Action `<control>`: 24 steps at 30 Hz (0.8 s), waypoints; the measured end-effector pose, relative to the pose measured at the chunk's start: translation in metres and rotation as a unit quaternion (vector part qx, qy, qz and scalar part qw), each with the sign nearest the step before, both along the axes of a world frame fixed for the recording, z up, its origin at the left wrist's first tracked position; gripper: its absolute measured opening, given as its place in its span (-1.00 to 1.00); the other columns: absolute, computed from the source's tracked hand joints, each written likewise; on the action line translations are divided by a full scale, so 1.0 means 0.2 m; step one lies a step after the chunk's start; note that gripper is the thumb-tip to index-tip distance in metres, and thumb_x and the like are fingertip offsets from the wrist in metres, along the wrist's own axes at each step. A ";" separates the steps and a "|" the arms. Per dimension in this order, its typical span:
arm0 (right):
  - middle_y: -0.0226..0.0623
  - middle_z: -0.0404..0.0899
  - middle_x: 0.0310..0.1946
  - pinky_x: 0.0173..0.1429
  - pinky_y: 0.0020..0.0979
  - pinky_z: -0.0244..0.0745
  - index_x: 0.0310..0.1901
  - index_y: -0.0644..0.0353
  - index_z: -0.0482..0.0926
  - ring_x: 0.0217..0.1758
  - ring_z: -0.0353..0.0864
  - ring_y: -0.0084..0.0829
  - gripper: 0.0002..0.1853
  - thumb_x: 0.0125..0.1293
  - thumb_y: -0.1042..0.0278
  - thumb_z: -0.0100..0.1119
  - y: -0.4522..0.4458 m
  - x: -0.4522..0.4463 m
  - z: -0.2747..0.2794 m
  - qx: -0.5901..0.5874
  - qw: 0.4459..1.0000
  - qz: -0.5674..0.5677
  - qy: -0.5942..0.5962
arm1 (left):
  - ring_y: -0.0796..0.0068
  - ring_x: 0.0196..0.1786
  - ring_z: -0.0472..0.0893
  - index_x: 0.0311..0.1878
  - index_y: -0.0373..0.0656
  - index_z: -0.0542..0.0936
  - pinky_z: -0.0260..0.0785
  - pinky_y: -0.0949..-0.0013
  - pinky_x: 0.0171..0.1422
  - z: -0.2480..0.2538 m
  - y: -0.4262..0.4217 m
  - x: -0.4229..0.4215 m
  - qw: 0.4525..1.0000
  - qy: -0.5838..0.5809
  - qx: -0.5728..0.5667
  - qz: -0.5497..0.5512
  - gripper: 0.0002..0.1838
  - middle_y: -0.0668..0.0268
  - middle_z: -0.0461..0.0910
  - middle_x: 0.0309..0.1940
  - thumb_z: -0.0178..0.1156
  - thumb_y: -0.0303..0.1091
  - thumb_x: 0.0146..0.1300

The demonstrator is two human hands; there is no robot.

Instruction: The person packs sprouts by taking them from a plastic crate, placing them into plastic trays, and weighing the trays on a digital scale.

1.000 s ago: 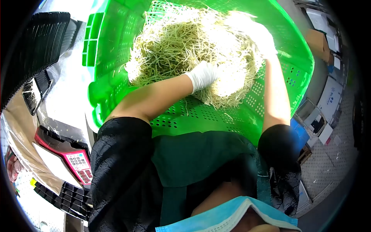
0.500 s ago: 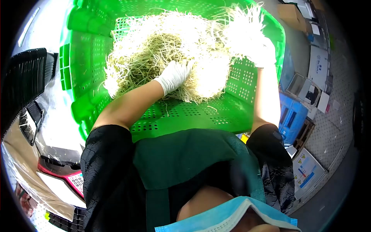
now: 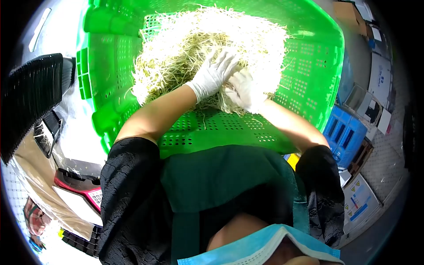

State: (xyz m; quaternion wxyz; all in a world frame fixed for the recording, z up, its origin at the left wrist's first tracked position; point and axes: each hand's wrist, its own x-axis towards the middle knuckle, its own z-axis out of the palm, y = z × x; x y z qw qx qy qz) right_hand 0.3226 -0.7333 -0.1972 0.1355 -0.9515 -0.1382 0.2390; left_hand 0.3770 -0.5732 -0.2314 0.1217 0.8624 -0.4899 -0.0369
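A heap of thin, pale sprouts (image 3: 181, 57) lies in a green perforated crate (image 3: 176, 140) in front of me. My left hand (image 3: 213, 76), in a white glove, rests on the heap with its fingers stretched out. Close against it, my right hand (image 3: 246, 90), also gloved, has its fingers curled into the near side of the heap around some sprouts. Its fingertips are partly hidden by strands and the left hand. Strong light washes out the top and right of the heap.
Black trays (image 3: 35, 97) are stacked at the left. Below them are a smaller black tray (image 3: 52, 128) with some strands and a red scale (image 3: 79, 187). A blue crate (image 3: 344, 134) and a cardboard box (image 3: 349, 17) stand at the right. Another person (image 3: 37, 216) shows at lower left.
My right hand has come down and left from the crate's right side, where it held up a bunch of sprouts, to beside my left hand. My left hand's fingers have spread out.
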 end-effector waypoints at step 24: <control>-0.19 0.42 0.19 0.27 -0.29 0.38 0.32 0.14 0.24 0.17 0.45 -0.33 -0.45 0.40 0.03 -0.09 -0.29 0.22 0.19 0.317 0.886 -0.313 0.132 | 0.15 -0.18 0.65 0.30 -0.25 0.24 0.45 0.17 -0.08 0.12 -0.16 0.23 0.931 0.325 0.065 0.151 -0.42 0.08 0.63 -0.27 0.09 -0.26 0.25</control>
